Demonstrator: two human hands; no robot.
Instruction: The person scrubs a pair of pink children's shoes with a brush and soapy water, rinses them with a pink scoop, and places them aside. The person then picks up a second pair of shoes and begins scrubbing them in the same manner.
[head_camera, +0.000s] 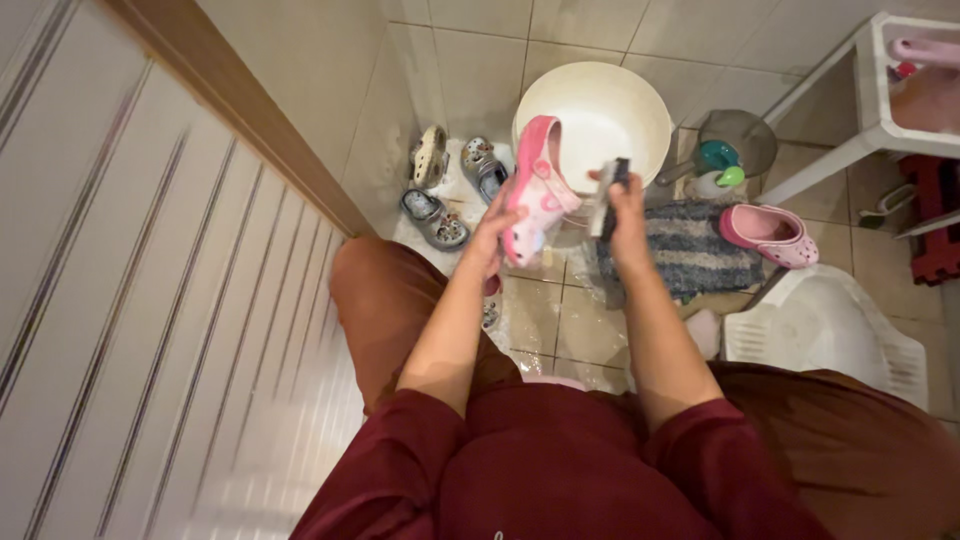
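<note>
My left hand (497, 232) holds a small pink clog (535, 185) upright, toe down, above the wet tiled floor. My right hand (625, 205) grips a dark scrubbing brush (608, 195) right beside the clog's side. Behind both stands a large white basin (610, 105). A second pink clog (770, 233) lies on the floor to the right, next to a grey-blue mat (690, 250).
Three small grey shoes (440, 215) rest against the wall at the left. A teal and green scoop (722, 160) and a grey dipper sit behind the mat. A white squat toilet pan (825, 325) is at the right, a white rack (880, 120) above it, a panelled door at the left.
</note>
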